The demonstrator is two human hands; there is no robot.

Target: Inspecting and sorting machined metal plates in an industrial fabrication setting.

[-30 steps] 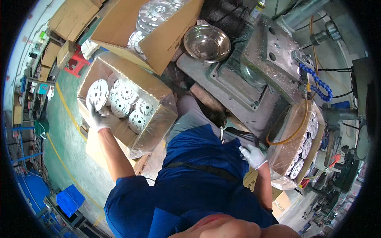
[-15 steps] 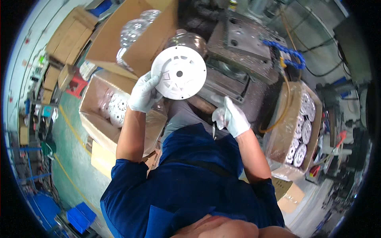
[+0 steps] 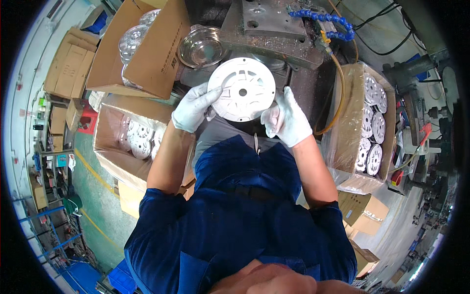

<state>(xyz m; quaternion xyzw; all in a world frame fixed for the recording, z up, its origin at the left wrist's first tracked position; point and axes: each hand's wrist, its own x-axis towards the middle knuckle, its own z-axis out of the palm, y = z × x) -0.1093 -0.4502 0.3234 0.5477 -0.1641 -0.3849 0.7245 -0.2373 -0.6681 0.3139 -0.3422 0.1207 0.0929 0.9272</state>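
A round white metal disc with a centre hole and a ring of cut-outs is held up in front of me, its face toward the camera. My left hand, in a white glove, grips its left edge, thumb on the face and fingers behind. My right hand, also gloved, is by the disc's lower right edge with thumb raised and fingers apart. Whether it touches the rim I cannot make out. Beyond the disc is a metal press die, its lower part partly hidden by the disc.
A shiny metal bowl sits left of the die. At left, one carton holds clear-looking round parts; a lined carton below holds white discs. Another lined carton with discs stands at right. A blue jointed hose and yellow tube hang nearby.
The disc has moved right and slightly toward my right hand, still in my left hand. My right hand has lifted a little, now beside the disc's edge. The whole view has shifted.
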